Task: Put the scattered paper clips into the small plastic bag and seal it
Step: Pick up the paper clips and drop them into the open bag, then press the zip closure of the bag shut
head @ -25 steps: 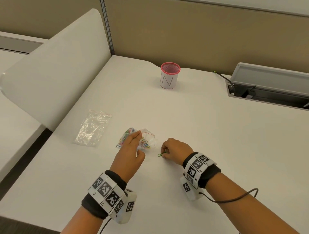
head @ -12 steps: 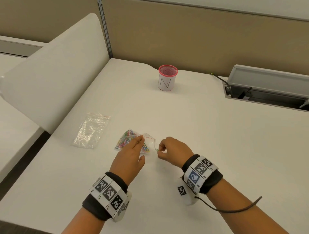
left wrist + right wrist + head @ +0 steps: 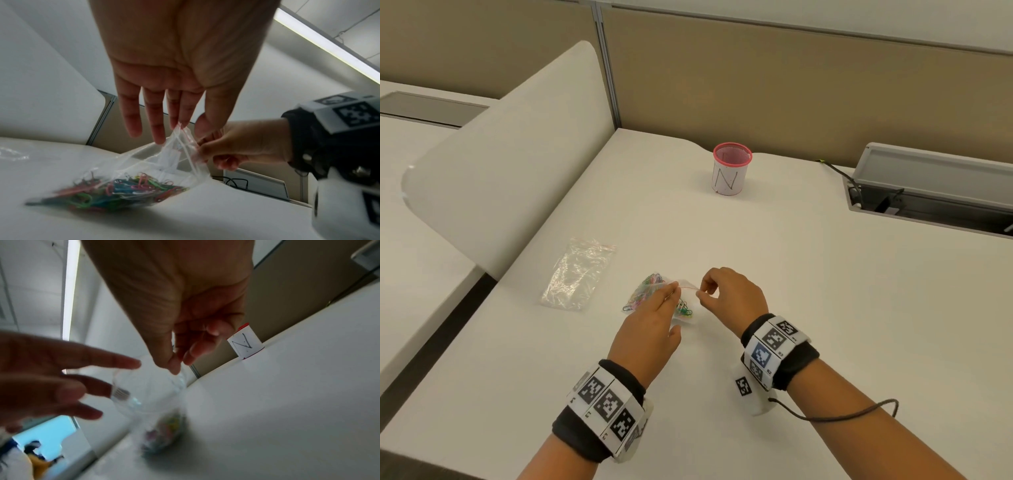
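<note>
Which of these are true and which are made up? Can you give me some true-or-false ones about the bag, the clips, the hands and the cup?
1. The small plastic bag has colourful paper clips inside it. True.
2. The right hand pinches the bag's top edge. True.
3. The bag is already sealed flat. False: in the left wrist view its mouth gapes open.
4. The left hand is far away from the bag. False: its fingers pinch the bag's red-striped rim.
5. The pink-rimmed cup lies on its side. False: it stands upright, near the far edge of the desk.
6. A second, empty-looking clear bag lies flat on the desk, left of the hands. True.
</note>
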The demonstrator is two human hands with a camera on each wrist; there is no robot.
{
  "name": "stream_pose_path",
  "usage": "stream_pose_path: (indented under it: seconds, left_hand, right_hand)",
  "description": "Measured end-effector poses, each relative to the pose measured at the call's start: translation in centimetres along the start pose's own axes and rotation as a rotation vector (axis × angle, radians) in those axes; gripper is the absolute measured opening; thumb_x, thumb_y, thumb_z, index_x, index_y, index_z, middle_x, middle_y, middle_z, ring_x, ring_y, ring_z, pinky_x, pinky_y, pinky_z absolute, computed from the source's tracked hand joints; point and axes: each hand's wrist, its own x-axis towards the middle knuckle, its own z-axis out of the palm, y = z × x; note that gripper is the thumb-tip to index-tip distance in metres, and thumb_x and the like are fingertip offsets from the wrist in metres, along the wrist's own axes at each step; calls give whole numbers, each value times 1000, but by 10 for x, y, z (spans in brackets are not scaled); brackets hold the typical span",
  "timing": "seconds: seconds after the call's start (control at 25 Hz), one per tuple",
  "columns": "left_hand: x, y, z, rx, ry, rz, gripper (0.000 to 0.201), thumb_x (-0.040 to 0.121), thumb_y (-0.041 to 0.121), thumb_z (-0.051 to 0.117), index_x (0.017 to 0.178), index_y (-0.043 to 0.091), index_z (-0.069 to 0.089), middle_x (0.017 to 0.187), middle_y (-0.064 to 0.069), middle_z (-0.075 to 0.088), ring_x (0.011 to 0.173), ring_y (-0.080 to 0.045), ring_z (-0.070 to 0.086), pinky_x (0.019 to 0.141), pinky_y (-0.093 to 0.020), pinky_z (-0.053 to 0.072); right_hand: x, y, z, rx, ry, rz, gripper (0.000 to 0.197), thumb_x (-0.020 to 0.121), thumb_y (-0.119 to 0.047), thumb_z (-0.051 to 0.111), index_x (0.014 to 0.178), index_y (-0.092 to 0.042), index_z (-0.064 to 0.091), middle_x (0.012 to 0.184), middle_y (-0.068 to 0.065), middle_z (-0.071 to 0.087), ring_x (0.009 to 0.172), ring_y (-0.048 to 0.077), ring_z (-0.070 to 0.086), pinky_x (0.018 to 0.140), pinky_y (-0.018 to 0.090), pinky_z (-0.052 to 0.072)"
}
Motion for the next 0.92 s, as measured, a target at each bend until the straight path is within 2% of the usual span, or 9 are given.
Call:
stream_pose_path:
  seconds: [0.08, 0.16, 0.32, 0.4, 0.52, 0.6, 0.76, 0.88, 0.92]
  left_hand:
    - [-3, -3, -2, 51, 84, 73, 60, 71, 6, 67, 126, 8, 44, 134, -7, 50, 107, -26, 60, 77, -36, 56]
    - [-4, -6, -7, 87, 124, 91, 58, 65, 10, 74, 119, 9, 51, 127, -9, 57, 94, -27, 65, 71, -36, 57]
    - [3, -1, -16, 103, 131, 160, 20, 66, 19, 75, 81, 17, 63, 111, -4, 67, 77, -24, 67, 59, -31, 54]
    - [6, 7, -19, 56, 132, 173, 9, 72, 23, 68, 72, 18, 61, 98, 0, 70, 73, -20, 65, 59, -26, 49]
    - [11, 23, -16, -76, 122, 139, 9, 79, 25, 57, 76, 19, 62, 88, 3, 70, 76, -16, 63, 62, -25, 47]
    - [15, 30, -13, -117, 107, 127, 7, 83, 21, 57, 81, 17, 63, 88, 2, 69, 79, -16, 62, 66, -28, 49]
    - [18, 32, -12, -125, 87, 170, 7, 84, 19, 57, 84, 16, 63, 88, 1, 69, 78, -15, 61, 63, -20, 44]
    - [20, 29, -13, -106, 56, 244, 19, 82, 33, 47, 81, 21, 61, 84, 4, 69, 74, -12, 60, 60, -14, 42]
    - [21, 28, -13, -111, 43, 250, 24, 80, 37, 42, 80, 22, 60, 83, 5, 69, 74, -11, 59, 62, -17, 43]
  right_hand:
    - [-2, -5, -8, 58, 19, 11, 13, 80, -32, 56, 87, -23, 61, 95, -7, 66, 85, 13, 59, 65, 25, 40]
    - [-5, -7, -22, 154, 37, 29, 10, 77, -32, 59, 81, -23, 62, 88, -8, 67, 84, 12, 59, 64, 24, 41]
    - [-17, 4, -51, 275, 82, 53, 9, 75, -32, 64, 70, -26, 60, 76, -11, 63, 82, 10, 60, 69, 25, 45]
    - [-27, 16, -61, 270, 89, 63, 9, 76, -33, 64, 70, -27, 59, 76, -12, 64, 80, 7, 60, 70, 26, 47]
    - [-45, 39, -72, 275, 91, 66, 9, 82, -35, 60, 78, -27, 62, 78, -15, 63, 70, 1, 55, 66, 20, 43]
    - [-56, 53, -74, 300, 87, 80, 6, 87, -30, 56, 87, -31, 61, 84, -17, 61, 68, 6, 57, 65, 17, 42]
    - [-66, 66, -63, 292, 69, 47, 28, 83, -25, 61, 109, -36, 59, 100, -17, 58, 77, 7, 59, 69, 11, 44]
    - [-60, 62, -53, 343, 106, -15, 31, 79, -28, 67, 109, -35, 61, 98, -19, 60, 75, 5, 59, 66, 6, 42]
    - [-58, 61, -49, 356, 123, -35, 27, 79, -29, 67, 104, -36, 63, 95, -21, 61, 74, 4, 59, 66, 5, 42]
